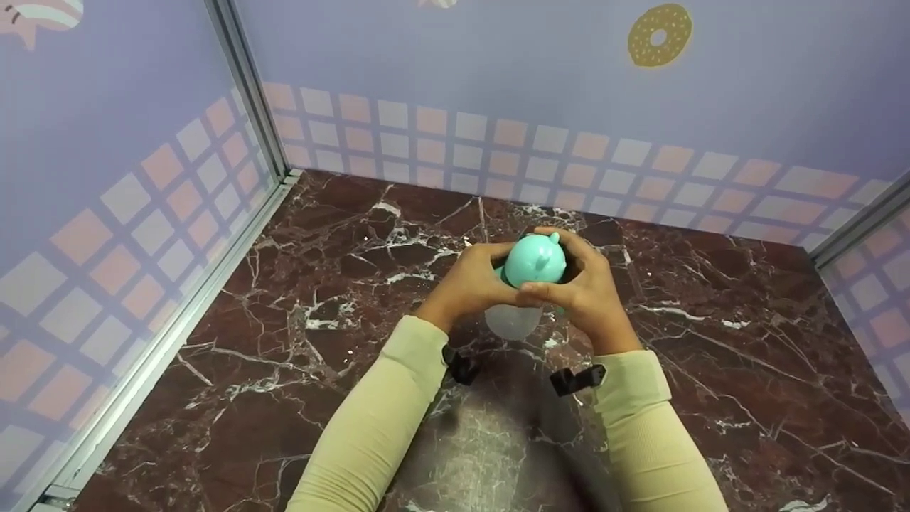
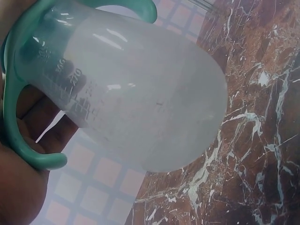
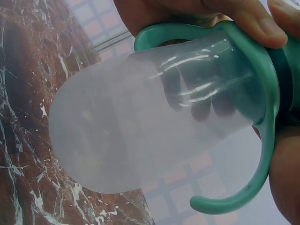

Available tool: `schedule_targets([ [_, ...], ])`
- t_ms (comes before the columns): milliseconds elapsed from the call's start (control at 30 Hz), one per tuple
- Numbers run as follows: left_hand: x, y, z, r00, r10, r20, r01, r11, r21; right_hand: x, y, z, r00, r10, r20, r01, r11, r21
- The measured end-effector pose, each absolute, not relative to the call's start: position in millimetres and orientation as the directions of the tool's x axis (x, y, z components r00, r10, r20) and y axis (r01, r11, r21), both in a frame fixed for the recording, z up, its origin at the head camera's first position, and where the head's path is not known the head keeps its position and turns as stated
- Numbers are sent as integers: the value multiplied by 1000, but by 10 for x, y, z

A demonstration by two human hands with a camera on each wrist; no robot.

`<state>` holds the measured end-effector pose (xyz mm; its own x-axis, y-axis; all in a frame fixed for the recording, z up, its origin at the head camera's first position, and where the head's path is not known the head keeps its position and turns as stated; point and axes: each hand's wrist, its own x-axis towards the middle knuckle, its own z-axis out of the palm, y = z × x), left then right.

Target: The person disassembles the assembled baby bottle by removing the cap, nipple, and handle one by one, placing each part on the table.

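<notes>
Both hands hold a baby bottle [image 1: 513, 323] above the floor. It has a translucent, clouded body [image 2: 154, 89] with measuring marks and a teal domed cap [image 1: 534, 262] with small ear-like knobs. My left hand [image 1: 475, 283] grips the bottle's upper part near the collar. My right hand [image 1: 596, 288] curls around the cap, its thumb on the near side. Two curved teal handles [image 3: 229, 205] stick out from the collar. Through the body in the right wrist view, several fingertips show behind it. The bottle's rounded base points down, away from the hands.
Dark red marbled flooring [image 1: 341, 398] with white veins lies below. Lilac panels [image 1: 455, 64] with pink and white squares stand behind and at both sides, joined by a metal post [image 1: 249, 85] at the left corner. A metal rail [image 1: 163, 355] edges the left panel.
</notes>
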<state>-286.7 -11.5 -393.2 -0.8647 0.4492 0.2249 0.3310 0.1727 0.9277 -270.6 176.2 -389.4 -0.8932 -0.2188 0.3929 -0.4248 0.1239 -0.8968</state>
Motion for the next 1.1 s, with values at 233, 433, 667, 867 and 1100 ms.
schedule_targets([
  [233, -2906, -146, -4006, -854, 464, 233, 343, 166, 925, -2714, 1768, -3901, -885, -272, 378, -410, 73, -909],
  [433, -3017, -151, -4123, -836, 484, 257, 373, 159, 914, -2718, 1776, -3905, -887, -267, 377, -399, 30, -917],
  [667, -3047, -144, -4123, -823, 513, 243, 374, 166, 912, -2732, 1815, -3927, -872, -273, 405, -418, -12, -908],
  [867, -3050, -147, -4131, -824, 521, 224, 340, 138, 930, -2741, 1828, -3914, -855, -314, 412, -427, -25, -904],
  [1100, -3045, -149, -4089, -814, 534, 228, 343, 125, 931, -2753, 1854, -3865, -851, -310, 425, -429, -58, -901],
])
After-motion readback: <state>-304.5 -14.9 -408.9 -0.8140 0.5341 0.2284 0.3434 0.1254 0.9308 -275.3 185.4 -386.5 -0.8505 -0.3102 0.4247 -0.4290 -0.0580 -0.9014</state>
